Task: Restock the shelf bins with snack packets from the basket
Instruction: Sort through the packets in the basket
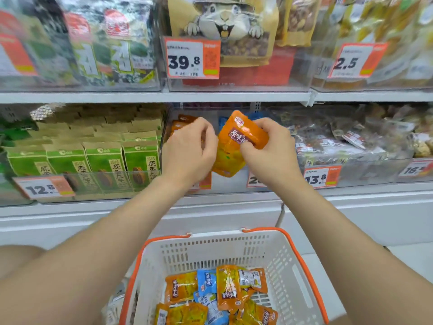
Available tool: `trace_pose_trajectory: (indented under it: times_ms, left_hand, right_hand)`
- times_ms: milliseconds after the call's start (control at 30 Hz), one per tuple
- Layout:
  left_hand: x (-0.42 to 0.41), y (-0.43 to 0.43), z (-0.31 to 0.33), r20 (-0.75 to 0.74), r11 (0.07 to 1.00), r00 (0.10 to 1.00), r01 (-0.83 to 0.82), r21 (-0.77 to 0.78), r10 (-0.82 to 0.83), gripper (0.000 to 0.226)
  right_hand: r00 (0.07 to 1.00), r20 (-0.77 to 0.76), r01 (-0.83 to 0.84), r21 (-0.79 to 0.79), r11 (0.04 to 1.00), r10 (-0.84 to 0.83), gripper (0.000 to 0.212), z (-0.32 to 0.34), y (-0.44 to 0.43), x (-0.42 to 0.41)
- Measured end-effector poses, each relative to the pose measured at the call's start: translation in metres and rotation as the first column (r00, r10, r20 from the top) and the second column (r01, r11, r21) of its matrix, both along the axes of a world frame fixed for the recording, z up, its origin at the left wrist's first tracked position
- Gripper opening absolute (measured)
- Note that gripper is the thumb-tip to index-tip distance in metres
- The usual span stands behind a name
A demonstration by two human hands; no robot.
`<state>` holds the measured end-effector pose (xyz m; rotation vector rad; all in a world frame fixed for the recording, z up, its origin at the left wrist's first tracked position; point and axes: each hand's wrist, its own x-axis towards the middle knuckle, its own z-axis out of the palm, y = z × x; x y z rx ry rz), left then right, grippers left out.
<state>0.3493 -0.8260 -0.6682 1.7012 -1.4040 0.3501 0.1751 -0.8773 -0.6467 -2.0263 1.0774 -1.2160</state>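
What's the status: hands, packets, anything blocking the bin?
Right hand grips orange snack packets; left hand pinches their edge. Held up at the clear shelf bin. More packets in basket. Nothing blocking.

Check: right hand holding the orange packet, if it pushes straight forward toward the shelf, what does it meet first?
Likely the clear bin just behind it, where orange packets and blue packets sit. The right hand and its held packet look level with the bin's opening; depth is unclear.

Left hand (189, 148) grip hidden; bin price tags (254, 180) behind wrists.
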Motion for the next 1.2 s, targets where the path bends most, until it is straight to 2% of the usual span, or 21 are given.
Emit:
trace_pose_trajectory:
  times_ms: [67, 133, 200, 300, 400, 500, 567, 700, 767, 867, 1000, 1100, 1200]
  left_hand:
    - [0.019, -0.013, 0.018, 0.184, 0.988, 0.983, -0.048, 0.146, 0.021, 0.019]
    - [0.039, -0.022, 0.030, 0.419, 0.931, 0.908, -0.150, 0.333, -0.003, 0.027]
    - [0.055, -0.028, 0.037, 0.503, 0.856, 0.863, -0.227, 0.464, -0.043, 0.036]
    - [0.074, -0.035, 0.037, 0.466, 0.820, 0.884, -0.245, 0.518, -0.030, 0.040]
    - [0.084, -0.041, 0.023, 0.394, 0.822, 0.918, -0.251, 0.511, 0.036, 0.032]
    - [0.093, -0.048, 0.010, 0.418, 0.794, 0.908, -0.278, 0.540, 0.033, 0.024]
    - [0.099, -0.053, 0.009, 0.420, 0.794, 0.906, -0.286, 0.536, 0.042, 0.027]
    - [0.102, -0.058, 0.002, 0.483, 0.802, 0.875, -0.311, 0.509, 0.033, 0.028]
    - [0.102, -0.058, 0.000, 0.476, 0.811, 0.879, -0.300, 0.502, 0.030, 0.029]
    - [0.105, -0.057, -0.001, 0.459, 0.828, 0.888, -0.285, 0.483, 0.038, 0.030]
    - [0.104, -0.054, -0.004, 0.480, 0.851, 0.876, -0.278, 0.447, 0.034, 0.027]
    - [0.103, -0.053, -0.005, 0.491, 0.851, 0.871, -0.281, 0.445, 0.031, 0.027]
    - [0.103, -0.053, -0.006, 0.487, 0.854, 0.873, -0.276, 0.442, 0.030, 0.026]
  right_hand:
    - [0.996, 0.047, 0.077, -0.101, 0.992, -0.072, 0.017, 0.003, -0.007, 0.008]
    - [0.996, -0.004, 0.088, -0.173, 0.981, -0.090, 0.015, -0.001, -0.016, 0.018]
    - [0.992, -0.090, 0.070, -0.184, 0.980, -0.087, 0.013, -0.011, -0.029, 0.032]
    - [0.945, -0.295, 0.062, -0.254, 0.965, -0.139, 0.011, -0.022, -0.051, 0.058]
    - [0.876, -0.450, 0.060, -0.260, 0.964, -0.176, 0.016, -0.022, -0.071, 0.085]
    - [0.811, -0.542, 0.103, -0.239, 0.966, -0.220, 0.024, -0.022, -0.093, 0.111]
    - [0.753, -0.618, 0.096, -0.235, 0.967, -0.224, 0.028, -0.023, -0.109, 0.128]
    - [0.607, -0.760, 0.094, -0.218, 0.971, -0.230, 0.032, -0.022, -0.136, 0.159]
    - [0.553, -0.785, 0.108, -0.264, 0.958, -0.279, 0.039, -0.024, -0.143, 0.170]
    - [0.528, -0.756, 0.119, -0.385, 0.915, -0.387, 0.047, -0.031, -0.153, 0.184]
    - [0.470, -0.777, 0.084, -0.434, 0.897, -0.419, 0.039, -0.038, -0.163, 0.191]
    - [0.421, -0.824, 0.035, -0.404, 0.914, -0.380, 0.025, -0.034, -0.167, 0.192]
    - [0.373, -0.879, -0.021, -0.328, 0.945, -0.297, 0.037, -0.028, -0.171, 0.193]
